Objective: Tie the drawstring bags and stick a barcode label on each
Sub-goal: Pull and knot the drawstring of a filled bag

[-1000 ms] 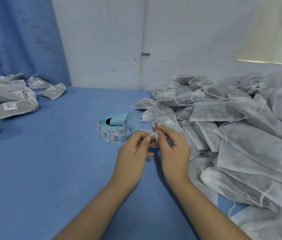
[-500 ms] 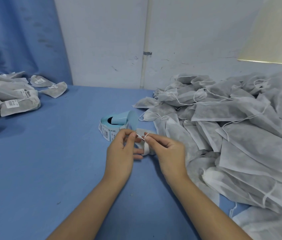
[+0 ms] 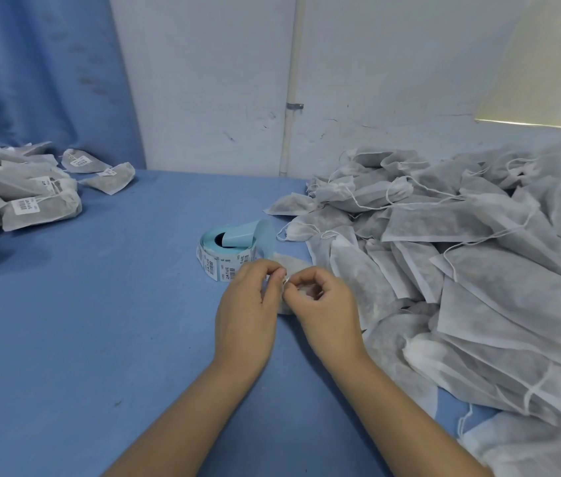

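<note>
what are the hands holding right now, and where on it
Left hand and right hand both pinch the thin white drawstring of one small white fabric bag, fingertip to fingertip.

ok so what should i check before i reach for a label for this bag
1. Drawstring held: ok, left hand and right hand both pinch the drawstring.
2. Knot finished: cannot tell, the hands hide it.
3. Label roll near: ok, just beyond the left hand.
4. Label already on this bag: cannot tell, the hands cover most of it.
5. Labelled pile for drop-off: ok, at the far left.
</note>
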`<state>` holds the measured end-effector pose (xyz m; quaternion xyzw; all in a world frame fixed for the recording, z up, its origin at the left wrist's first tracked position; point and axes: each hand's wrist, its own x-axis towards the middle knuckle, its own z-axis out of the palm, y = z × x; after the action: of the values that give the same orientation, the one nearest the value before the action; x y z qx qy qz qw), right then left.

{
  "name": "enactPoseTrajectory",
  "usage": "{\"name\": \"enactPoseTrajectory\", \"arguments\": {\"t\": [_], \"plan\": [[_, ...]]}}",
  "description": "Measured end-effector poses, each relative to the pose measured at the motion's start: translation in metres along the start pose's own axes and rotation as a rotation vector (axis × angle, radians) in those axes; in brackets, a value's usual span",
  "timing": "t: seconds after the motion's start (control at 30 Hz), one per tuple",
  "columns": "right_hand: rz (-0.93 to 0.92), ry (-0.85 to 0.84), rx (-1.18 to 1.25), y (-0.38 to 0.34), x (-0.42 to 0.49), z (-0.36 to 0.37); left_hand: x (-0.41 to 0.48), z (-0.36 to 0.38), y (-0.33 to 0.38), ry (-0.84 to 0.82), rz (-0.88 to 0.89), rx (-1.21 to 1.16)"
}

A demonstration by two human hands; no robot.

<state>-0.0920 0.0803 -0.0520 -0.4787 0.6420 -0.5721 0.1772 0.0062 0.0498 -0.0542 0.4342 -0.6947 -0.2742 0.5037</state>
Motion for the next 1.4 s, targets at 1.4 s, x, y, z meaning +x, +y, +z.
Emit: {"name": "enactPoseTrajectory", "arguments": {"t": [1.4], "plan": [[0.524, -0.195, 1.136, 0.002, 0.015, -0.015, 0.005, 0.006, -0.009, -0.147, -0.242, -0.357]]}}
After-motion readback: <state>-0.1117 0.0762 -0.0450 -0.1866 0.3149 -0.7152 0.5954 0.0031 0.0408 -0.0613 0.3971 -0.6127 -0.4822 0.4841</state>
